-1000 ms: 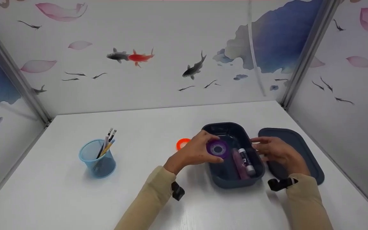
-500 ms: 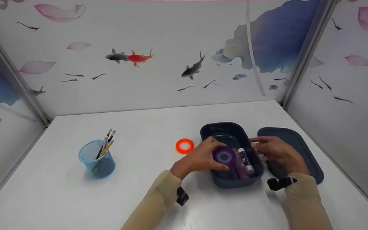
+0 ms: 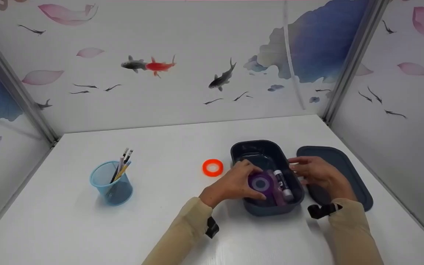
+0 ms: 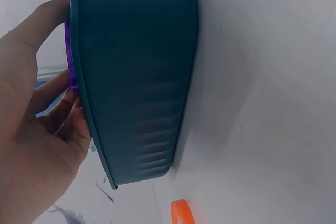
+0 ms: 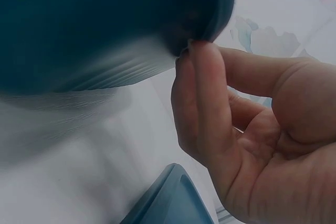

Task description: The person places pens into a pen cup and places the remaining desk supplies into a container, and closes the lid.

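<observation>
My left hand (image 3: 232, 182) holds a purple tape roll (image 3: 260, 183) between thumb and fingers, down inside the open dark blue box (image 3: 271, 211). In the left wrist view, only a purple edge of the roll (image 4: 69, 51) shows above the box rim. Beside the roll in the box lie a glue stick (image 3: 283, 186) with a white cap and a translucent pinkish-purple object (image 3: 279, 198), partly covered. With fingers extended, my right hand (image 3: 321, 176) touches the box's right side; its fingertips meet the outer wall under the rim in the right wrist view.
An orange ring, like a tape roll (image 3: 212, 168), lies left of the box. The dark blue lid (image 3: 339, 165) lies flat at the right, partly behind my right hand. A light blue mesh cup (image 3: 114, 193) with pencils stands at the left. Printed walls enclose the white table (image 3: 153, 224).
My left hand has moved right and toward me, lowering the purple tape roll beside the glue stick. The orange ring has come into full view. My right hand has stayed at the box.
</observation>
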Tool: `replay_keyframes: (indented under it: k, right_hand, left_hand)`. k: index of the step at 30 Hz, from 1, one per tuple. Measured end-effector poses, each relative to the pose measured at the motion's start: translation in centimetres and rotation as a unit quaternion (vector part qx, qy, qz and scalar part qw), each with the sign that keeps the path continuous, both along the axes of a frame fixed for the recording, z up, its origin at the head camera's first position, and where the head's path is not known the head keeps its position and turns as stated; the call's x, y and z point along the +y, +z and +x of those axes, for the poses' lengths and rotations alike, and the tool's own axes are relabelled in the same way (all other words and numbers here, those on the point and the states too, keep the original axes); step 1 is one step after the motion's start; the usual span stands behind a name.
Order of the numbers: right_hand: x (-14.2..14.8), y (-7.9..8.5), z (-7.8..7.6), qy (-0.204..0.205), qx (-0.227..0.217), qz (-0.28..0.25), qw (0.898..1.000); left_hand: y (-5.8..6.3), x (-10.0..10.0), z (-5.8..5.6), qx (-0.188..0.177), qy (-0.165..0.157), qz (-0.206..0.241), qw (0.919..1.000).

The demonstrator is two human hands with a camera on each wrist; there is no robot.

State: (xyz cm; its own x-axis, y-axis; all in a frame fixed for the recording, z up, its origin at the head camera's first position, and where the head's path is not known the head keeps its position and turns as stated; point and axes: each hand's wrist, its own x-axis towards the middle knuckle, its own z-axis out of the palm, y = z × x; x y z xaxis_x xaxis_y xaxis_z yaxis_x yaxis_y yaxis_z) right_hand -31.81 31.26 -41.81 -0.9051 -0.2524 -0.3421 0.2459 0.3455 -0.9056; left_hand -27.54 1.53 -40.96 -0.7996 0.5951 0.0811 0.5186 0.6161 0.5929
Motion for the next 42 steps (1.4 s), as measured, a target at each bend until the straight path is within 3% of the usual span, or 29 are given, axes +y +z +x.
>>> replay_keyframes:
  k: [9, 14, 19, 23, 33, 42]
  right_hand:
    - [-0.1, 0.1, 0.1, -0.001, 0.005, 0.015, 1.000]
    - [0.0, 0.2, 0.2, 0.001, 0.007, 0.013, 1.000]
    - [0.0, 0.2, 0.1, -0.002, 0.006, 0.012, 1.000]
    - [-0.1, 0.1, 0.0, 0.000, 0.005, 0.008, 1.000]
    - [0.1, 0.0, 0.1, 0.005, 0.006, 0.004, 1.000]
    - [-0.2, -0.1, 0.1, 0.000, 0.006, 0.007, 1.000]
  left_hand:
    - [-0.3, 0.7, 0.3, 0.016, 0.008, -0.049, 0.9986]
    - [-0.6, 1.2, 0.5, 0.046, 0.012, -0.082, 0.9955]
    - [-0.6, 1.3, 0.6, 0.058, 0.014, -0.090, 0.9942]
    - [-0.4, 1.1, 0.7, 0.041, 0.019, -0.067, 0.9968]
    - [-0.2, 0.1, 0.8, 0.017, 0.010, 0.041, 0.9990]
    - [0.5, -1.2, 0.8, 0.057, 0.015, 0.092, 0.9940]
